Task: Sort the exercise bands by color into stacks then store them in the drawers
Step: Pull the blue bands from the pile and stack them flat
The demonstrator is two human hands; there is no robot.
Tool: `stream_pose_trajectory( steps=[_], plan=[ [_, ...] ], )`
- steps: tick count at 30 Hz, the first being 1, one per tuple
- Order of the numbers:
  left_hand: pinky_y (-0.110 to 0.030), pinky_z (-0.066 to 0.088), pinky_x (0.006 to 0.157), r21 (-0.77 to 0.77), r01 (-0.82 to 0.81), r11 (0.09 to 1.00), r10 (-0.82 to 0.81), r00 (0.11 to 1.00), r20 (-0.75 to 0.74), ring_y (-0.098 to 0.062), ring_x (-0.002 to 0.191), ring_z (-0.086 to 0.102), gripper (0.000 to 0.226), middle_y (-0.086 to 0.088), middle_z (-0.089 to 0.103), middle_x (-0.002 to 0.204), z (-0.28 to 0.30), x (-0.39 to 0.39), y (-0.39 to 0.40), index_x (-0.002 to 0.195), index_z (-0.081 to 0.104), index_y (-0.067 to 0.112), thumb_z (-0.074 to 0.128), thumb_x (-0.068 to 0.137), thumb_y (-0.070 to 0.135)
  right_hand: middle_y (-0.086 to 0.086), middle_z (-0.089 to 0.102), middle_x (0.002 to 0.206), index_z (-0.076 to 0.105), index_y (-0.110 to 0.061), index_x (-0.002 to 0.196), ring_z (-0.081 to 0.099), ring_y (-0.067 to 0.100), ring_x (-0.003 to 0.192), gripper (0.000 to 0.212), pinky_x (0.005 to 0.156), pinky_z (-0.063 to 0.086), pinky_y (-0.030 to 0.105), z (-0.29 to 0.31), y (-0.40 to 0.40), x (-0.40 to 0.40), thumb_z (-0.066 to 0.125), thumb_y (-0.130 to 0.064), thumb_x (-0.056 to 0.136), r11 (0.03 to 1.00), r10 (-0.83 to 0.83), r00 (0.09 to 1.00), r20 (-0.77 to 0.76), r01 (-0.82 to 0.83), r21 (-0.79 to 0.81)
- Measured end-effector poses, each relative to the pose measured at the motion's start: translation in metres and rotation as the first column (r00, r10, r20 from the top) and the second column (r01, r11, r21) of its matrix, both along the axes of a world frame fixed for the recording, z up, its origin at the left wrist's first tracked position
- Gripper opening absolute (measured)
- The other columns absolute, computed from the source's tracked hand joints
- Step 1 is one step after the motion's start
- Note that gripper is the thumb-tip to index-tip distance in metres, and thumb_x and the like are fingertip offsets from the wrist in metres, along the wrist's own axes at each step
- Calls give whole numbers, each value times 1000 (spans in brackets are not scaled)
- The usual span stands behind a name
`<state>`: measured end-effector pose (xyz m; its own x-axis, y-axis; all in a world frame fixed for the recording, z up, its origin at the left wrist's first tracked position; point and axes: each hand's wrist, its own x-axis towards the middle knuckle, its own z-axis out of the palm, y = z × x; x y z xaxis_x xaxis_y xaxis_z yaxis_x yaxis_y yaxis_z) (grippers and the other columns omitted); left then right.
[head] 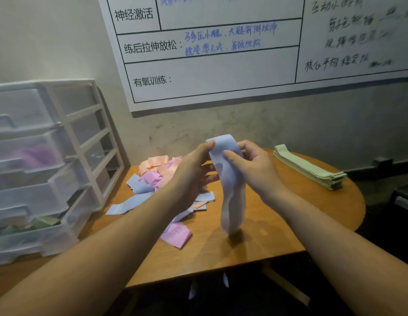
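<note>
Pinching the top of a pale blue band [230, 179] between left hand [194, 165] and right hand [251, 165], above the worktop [255, 236]; lower end touching the wood. Lying left: mixed pile [157, 179]. Sitting right: green stack [310, 167]. Standing far left: drawers [38, 169].

Gym room, training-plan whiteboard [210, 49], exercise bands [309, 166]

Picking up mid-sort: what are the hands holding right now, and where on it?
Both hands hold one light blue band by its upper end: left hand and right hand pinch the top, while the rest hangs down toward the table.
</note>
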<state>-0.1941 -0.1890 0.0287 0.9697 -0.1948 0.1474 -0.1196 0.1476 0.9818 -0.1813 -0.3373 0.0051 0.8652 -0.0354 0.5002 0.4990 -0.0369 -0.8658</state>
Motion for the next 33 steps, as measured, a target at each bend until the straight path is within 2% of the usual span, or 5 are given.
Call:
stream_pose_trajectory(
  steps=[10, 15, 20, 28, 33],
  plan=[
    [-23, 50, 55, 18, -105, 994, 104, 993, 49, -12, 76, 66, 18, -1, 72, 92, 4, 7, -26, 109, 67, 21, 49, 105, 24, 3, 55, 88, 61, -9, 106, 52, 11, 81, 29, 72, 42, 28, -15, -15, -11, 47, -34, 106, 998, 7, 989, -147, -17, -65],
    [-30, 59, 66, -171, -95, 981, 84, 994, -70, -19, 84, 74, 33, -12, 74, 106, -7, 32, -36, 134, 53, 7, 37, 108, 19, 23, 51, 97, 55, 6, 117, 49, 35, 90, 43, 77, 47, 33, -39, -24, -7, 41, -34, 108, 987, 20, 970, -241, -59, -152],
    [-29, 58, 56, -222, -73, 972, 11, 964, -266, -16, 79, 75, 45, -19, 63, 132, -22, 54, -44, 143, 46, 1, 33, 106, 24, 29, 56, 113, 59, 3, 116, 55, 26, 92, 41, 77, 44, 34, -53, -34, -1, 41, -32, 108, 962, -33, 935, -354, -66, -265],
    [-28, 54, 51, -281, -161, 946, 69, 948, -312, -19, 79, 69, 37, -11, 65, 99, -28, 97, -57, 135, 50, -4, 34, 102, 6, 7, 46, 79, 57, -12, 108, 40, 17, 71, 15, 54, 30, 29, -75, -57, 10, 47, -17, 98, 940, -58, 885, -462, -108, -324],
    [-26, 54, 51, -210, -231, 950, 160, 938, -308, -15, 63, 70, 17, -5, 69, 72, -48, 139, -70, 95, 59, 7, 43, 101, 5, 12, 55, 79, 55, -16, 110, 51, 20, 66, 13, 54, 36, 29, -89, -64, 28, 48, -24, 103, 947, -10, 850, -527, -161, -278]
  ],
)
